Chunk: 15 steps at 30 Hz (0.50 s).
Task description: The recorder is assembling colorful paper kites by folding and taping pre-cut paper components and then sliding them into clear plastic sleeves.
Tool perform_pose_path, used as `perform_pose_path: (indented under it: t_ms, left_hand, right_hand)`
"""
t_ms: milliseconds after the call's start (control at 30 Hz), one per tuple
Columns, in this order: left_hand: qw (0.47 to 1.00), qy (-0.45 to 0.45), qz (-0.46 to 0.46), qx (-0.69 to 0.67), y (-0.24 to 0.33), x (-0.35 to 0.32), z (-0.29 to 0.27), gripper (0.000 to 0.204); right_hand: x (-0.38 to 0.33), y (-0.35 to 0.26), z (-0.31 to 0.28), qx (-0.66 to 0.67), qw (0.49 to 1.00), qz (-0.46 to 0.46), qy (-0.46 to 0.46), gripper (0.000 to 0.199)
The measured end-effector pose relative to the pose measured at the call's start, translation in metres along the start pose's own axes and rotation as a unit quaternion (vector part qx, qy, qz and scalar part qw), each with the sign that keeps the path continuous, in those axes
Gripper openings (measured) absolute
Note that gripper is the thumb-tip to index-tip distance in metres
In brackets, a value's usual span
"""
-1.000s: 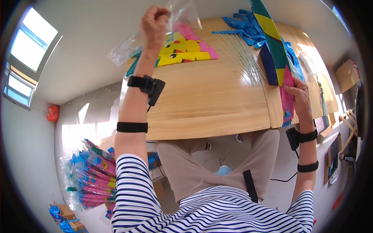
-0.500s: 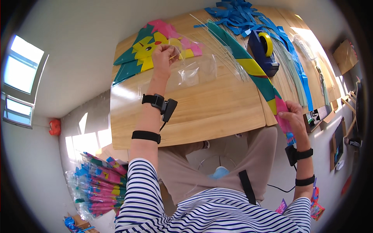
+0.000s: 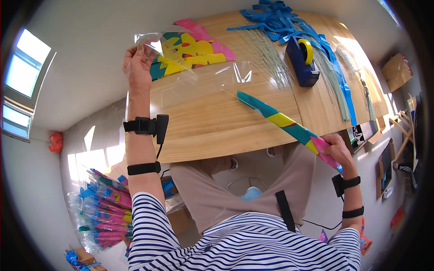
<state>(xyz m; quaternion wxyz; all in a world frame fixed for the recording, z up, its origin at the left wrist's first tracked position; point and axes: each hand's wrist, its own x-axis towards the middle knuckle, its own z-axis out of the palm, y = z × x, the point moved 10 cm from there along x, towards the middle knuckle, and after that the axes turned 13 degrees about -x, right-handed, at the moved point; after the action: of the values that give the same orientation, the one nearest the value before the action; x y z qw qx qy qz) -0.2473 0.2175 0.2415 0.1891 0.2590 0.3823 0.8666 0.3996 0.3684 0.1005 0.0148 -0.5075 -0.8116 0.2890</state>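
Raised over the far left of the table, my left hand (image 3: 137, 65) pinches a clear plastic bag (image 3: 156, 41) that hangs loose to the right. Behind the bag lie spread printed kite sheets (image 3: 190, 47) in green, yellow and pink, partly seen through the film. My right hand (image 3: 339, 150) is closed round the lower end of a long, narrow folded kite (image 3: 285, 121) in the same colours. The kite slants up to the left, its green tip above the middle of the table, apart from the bag. More clear plastic film (image 3: 235, 77) lies flat on the table.
A blue tape dispenser (image 3: 302, 67) with a yellow roll stands right of centre on the wooden table (image 3: 217, 131). Around it lie thin rods (image 3: 271, 58) and a heap of blue ribbons (image 3: 275, 20). Several bagged folded kites (image 3: 106, 207) are piled at the lower left.
My left hand has moved left and lifted the clear bag off the printed sheets. The folded kite's tip has swung down and left, away from the rods, with my right hand still round it.
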Motion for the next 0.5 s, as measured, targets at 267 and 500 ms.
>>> perform_pose_path:
  t_ms: [267,500]
  left_hand:
    - [0.97,-0.175,0.01,0.169,0.039,-0.076,0.052,0.006]
    - [0.848,-0.348,-0.232,0.325,-0.09,-0.199,0.038,0.005]
  right_hand:
    - [0.116,-0.069,-0.055,0.29,0.955,0.026,0.055,0.027]
    - [0.108,-0.024,-0.061,0.127,0.966,0.047,0.22,0.037]
